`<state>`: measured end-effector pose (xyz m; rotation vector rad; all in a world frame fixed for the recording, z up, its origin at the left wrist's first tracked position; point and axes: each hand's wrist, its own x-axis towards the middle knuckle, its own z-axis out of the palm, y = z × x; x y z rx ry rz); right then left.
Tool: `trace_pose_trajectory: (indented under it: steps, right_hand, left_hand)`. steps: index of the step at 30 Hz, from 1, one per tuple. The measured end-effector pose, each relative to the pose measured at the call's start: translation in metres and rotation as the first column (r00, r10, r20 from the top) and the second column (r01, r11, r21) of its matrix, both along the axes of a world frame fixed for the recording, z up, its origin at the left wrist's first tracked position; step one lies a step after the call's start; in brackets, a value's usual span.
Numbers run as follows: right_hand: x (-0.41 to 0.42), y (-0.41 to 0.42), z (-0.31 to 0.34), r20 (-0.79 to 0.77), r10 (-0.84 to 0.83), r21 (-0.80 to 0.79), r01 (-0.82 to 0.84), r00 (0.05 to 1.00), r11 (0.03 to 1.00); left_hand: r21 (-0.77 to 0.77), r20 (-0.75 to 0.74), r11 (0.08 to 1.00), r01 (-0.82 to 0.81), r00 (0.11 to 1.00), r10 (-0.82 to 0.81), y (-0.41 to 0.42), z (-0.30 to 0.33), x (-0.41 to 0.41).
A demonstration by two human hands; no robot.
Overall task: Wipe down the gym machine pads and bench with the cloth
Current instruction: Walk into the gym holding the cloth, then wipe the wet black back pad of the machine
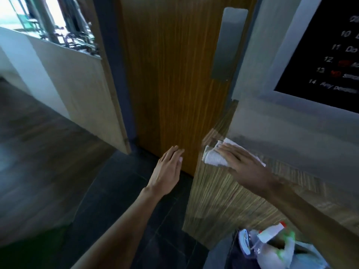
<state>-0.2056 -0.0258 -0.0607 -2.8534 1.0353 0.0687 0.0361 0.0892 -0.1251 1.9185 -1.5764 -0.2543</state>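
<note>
My right hand (240,162) presses flat on a white folded cloth (212,157) against the grey-and-wood wall panel (272,133) beside a door. My left hand (169,168) hangs in the air in front of the brown wooden door (171,74), fingers straight and held together, holding nothing. No gym machine pad or bench is in view. The picture is blurred.
A metal push plate (227,43) sits on the door's right edge. A black notice board (326,55) with numbered lines hangs on the wall at right. A spray bottle (272,241) and plastic bag lie at the lower right. Dark floor tiles (136,200) stretch left; a low white wall (73,90) stands at left.
</note>
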Motion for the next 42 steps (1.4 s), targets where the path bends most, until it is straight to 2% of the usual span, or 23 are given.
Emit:
trace_pose_trajectory:
  steps: [1, 3, 7, 11, 16, 18, 22, 27, 30, 37, 42]
  right_hand:
    - [0.005, 0.015, 0.006, 0.059, 0.137, 0.031, -0.139, 0.989, 0.990]
    - [0.052, 0.051, -0.002, 0.165, 0.206, 0.030, -0.214, 0.964, 0.976]
    - [0.121, 0.143, -0.048, 0.171, 0.280, 0.224, -0.314, 0.945, 0.923]
    - [0.172, 0.265, -0.102, 0.085, 0.354, 0.449, -0.353, 0.931, 0.821]
    - [0.212, 0.446, -0.172, -0.049, 0.554, 0.574, -0.430, 0.831, 0.697]
    - [0.224, 0.524, -0.186, -0.075, 0.652, 0.603, -0.487, 0.754, 0.632]
    - [0.238, 0.670, -0.200, -0.102, 0.830, 0.648, -0.597, 0.548, 0.473]
    - [0.244, 0.842, -0.203, -0.063, 0.967, 0.687, -0.692, 0.246, 0.221]
    - [0.252, 0.933, -0.211, -0.054, 0.996, 0.701, -0.707, 0.072, 0.090]
    - [0.302, 1.136, -0.237, -0.165, 0.962, 0.696, -0.717, -0.216, -0.041]
    - [0.332, 1.276, -0.236, -0.168, 0.917, 0.700, -0.699, -0.361, -0.147]
  left_hand:
    - [0.004, -0.013, 0.999, -0.045, 0.999, 0.045, 0.024, -0.008, 0.008]
    - [0.042, -0.033, 0.988, -0.149, 0.988, 0.150, 0.078, -0.026, 0.024]
    - [0.219, -0.105, 0.904, -0.367, 0.912, 0.396, 0.212, -0.067, 0.047]
    - [0.471, -0.144, 0.726, -0.501, 0.769, 0.623, 0.380, -0.116, 0.055]
    - [0.675, -0.145, 0.469, -0.570, 0.521, 0.841, 0.582, -0.157, 0.011]
    - [0.706, -0.149, 0.386, -0.594, 0.408, 0.901, 0.650, -0.164, -0.011]
    - [0.748, -0.167, 0.195, -0.634, 0.104, 0.980, 0.768, -0.170, -0.055]
    - [0.784, -0.174, -0.057, -0.618, -0.307, 0.935, 0.896, -0.180, -0.110]
    - [0.811, -0.207, -0.128, -0.571, -0.484, 0.850, 0.953, -0.186, -0.128]
    - [0.825, -0.245, -0.262, -0.500, -0.736, 0.631, 1.112, -0.195, -0.114]
    - [0.825, -0.229, -0.371, -0.426, -0.852, 0.470, 1.229, -0.194, -0.094]
